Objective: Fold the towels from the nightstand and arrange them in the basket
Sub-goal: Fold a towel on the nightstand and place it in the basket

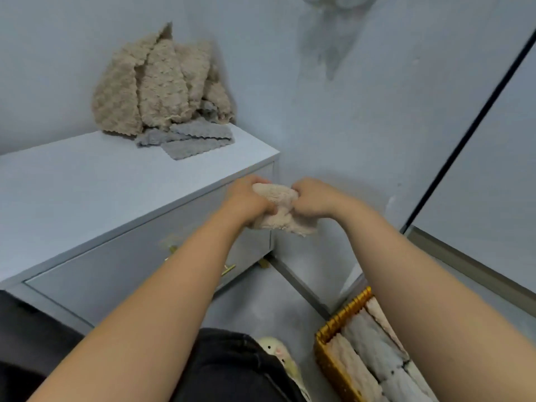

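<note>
Dark trousers [232, 369] fill the btm edge at 6 o'clock, cut off by the frame. Just right of them a slipper [277, 351] w/ a small animal face pokes out, mostly hidden behind the leg. Both bare forearms run up from the btm corners to mid-frame.

At centre the left hand [246, 201] and right hand [314, 198] meet on a beige towel [282, 211]. Fingers of both curl into the cloth, gripping it bunched btw them in the air, in front of the nightstand's right corner. Fingertips are buried in the cloth, so the exact grip can't be made out. Its lower edge hangs below the hands.

At 5 o'clock a woven basket [330, 340] sits on the floor, partly covered by the right forearm and cut by the btm edge. Folded towels [371, 352], grey and pale beige, stand in rows inside; count can't be told.

White nightstand [87, 192] spans 8 to 10 o'clock, its gold drawer handle [229, 269] mostly hidden behind the left forearm. At 11 o'clock, on its back right corner, a towel pile [153, 82] of beige cloths leans vs the wall. Grey towels [191, 137] lie flat at its foot, partly under it.

At 12 o'clock a grey wall stain [330, 39] is cut off at the top.
</note>
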Tool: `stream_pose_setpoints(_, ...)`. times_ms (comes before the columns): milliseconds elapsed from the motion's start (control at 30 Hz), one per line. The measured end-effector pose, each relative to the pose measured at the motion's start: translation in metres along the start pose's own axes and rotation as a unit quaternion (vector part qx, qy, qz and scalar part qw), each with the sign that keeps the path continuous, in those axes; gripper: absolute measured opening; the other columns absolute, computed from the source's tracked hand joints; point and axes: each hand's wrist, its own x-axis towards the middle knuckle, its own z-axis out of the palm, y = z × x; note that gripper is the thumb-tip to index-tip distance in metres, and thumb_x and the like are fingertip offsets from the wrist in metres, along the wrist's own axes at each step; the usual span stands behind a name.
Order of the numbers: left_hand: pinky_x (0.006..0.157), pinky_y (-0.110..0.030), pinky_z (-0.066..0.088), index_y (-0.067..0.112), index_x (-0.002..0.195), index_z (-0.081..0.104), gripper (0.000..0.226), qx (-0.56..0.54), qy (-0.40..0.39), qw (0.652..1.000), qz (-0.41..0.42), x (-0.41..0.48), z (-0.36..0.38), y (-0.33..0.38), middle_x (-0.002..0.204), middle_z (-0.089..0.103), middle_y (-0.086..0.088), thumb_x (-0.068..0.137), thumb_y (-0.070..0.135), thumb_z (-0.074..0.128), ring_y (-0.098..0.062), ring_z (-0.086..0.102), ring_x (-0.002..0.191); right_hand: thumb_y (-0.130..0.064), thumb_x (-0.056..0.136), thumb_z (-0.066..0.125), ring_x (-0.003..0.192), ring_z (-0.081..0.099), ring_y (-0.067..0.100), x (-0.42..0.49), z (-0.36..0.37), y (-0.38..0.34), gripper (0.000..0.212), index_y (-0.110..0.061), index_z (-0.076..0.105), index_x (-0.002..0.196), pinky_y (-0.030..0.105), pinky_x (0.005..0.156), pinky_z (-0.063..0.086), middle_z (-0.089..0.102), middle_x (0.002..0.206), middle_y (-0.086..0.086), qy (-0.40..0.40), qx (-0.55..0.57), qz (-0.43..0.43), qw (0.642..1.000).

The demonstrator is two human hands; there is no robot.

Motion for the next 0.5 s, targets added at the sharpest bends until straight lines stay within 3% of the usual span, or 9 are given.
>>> stream_pose_setpoints(67, 0.067, -0.032, 0.048, 0.015, 0.115, 0.059, 0.049, -0.048, -0.034, 0.997, -0.055, -0.009, 0.019, -0.006, 0.11, 0.059, -0.009, 0.071, -0.002, 0.074, -0.025, 0.056, 0.096, -0.012, 0.086, 0.059, 0.095, 0.058, 0.028, -0.018, 0.013, 0.027, 0.025, -0.002, 0.062, 0.108, 0.03, 0.064, 0.043, 0.064, 0.11, 0.015, -0.052, 0.058, 0.015, 0.997)
stream_pose_setpoints(167, 0.083, -0.039, 0.054, 0.01, 0.104, 0.058, 0.037, -0.118, -0.066, 0.982, -0.133, -0.019, 0.06, -0.014, 0.105, 0.063, -0.011, 0.072, 0.001, 0.075, -0.028, 0.061, 0.096, -0.005, 0.086, 0.059, 0.106, 0.059, 0.031, -0.045, 0.037, 0.072, 0.028, -0.004, 0.061, 0.114, 0.04, 0.089, 0.047, 0.064, 0.114, 0.015, -0.099, 0.179, 0.056, 0.977)
stream_pose_setpoints(233, 0.083, -0.036, 0.053, 0.003, 0.11, 0.056, 0.036, -0.165, -0.079, 0.962, -0.202, -0.032, 0.1, -0.02, 0.109, 0.063, -0.014, 0.077, 0.002, 0.071, -0.028, 0.062, 0.096, 0.004, 0.085, 0.054, 0.105, 0.059, 0.031, -0.062, 0.051, 0.099, 0.032, -0.001, 0.06, 0.116, 0.04, 0.089, 0.047, 0.064, 0.113, 0.017, -0.125, 0.241, 0.09, 0.958)
stream_pose_setpoints(300, 0.071, -0.032, 0.052, -0.001, 0.119, 0.051, 0.043, -0.192, -0.089, 0.941, -0.264, -0.049, 0.139, -0.028, 0.108, 0.062, -0.017, 0.081, 0.007, 0.068, -0.027, 0.061, 0.091, 0.008, 0.08, 0.051, 0.104, 0.059, 0.034, -0.073, 0.061, 0.121, 0.036, 0.001, 0.06, 0.114, 0.039, 0.082, 0.047, 0.063, 0.109, 0.019, -0.148, 0.233, 0.113, 0.954)
stream_pose_setpoints(400, 0.051, -0.029, 0.044, -0.003, 0.115, 0.053, 0.04, -0.187, -0.118, 0.927, -0.302, -0.078, 0.194, -0.036, 0.078, 0.055, -0.013, 0.081, 0.012, 0.07, -0.022, 0.051, 0.064, 0.009, 0.071, 0.049, 0.106, 0.054, 0.036, -0.092, 0.076, 0.161, 0.042, 0.007, 0.06, 0.111, 0.041, 0.084, 0.046, 0.058, 0.108, 0.017, -0.173, 0.155, 0.162, 0.959)
stream_pose_setpoints(467, 0.069, -0.035, 0.055, -0.004, 0.122, 0.052, 0.049, -0.168, -0.15, 0.929, -0.293, -0.085, 0.217, -0.039, 0.094, 0.062, -0.017, 0.081, 0.015, 0.072, -0.026, 0.059, 0.078, 0.01, 0.067, 0.047, 0.097, 0.052, 0.033, -0.101, 0.083, 0.181, 0.04, 0.013, 0.058, 0.105, 0.045, 0.087, 0.046, 0.056, 0.102, 0.017, -0.191, 0.115, 0.166, 0.961)
stream_pose_setpoints(500, 0.081, -0.038, 0.055, -0.004, 0.125, 0.05, 0.054, -0.162, -0.16, 0.931, -0.287, -0.086, 0.226, -0.041, 0.108, 0.062, -0.019, 0.08, 0.016, 0.072, -0.029, 0.062, 0.092, 0.01, 0.067, 0.046, 0.09, 0.047, 0.029, -0.106, 0.086, 0.188, 0.035, 0.013, 0.058, 0.1, 0.043, 0.079, 0.045, 0.052, 0.095, 0.016, -0.201, 0.103, 0.167, 0.96)
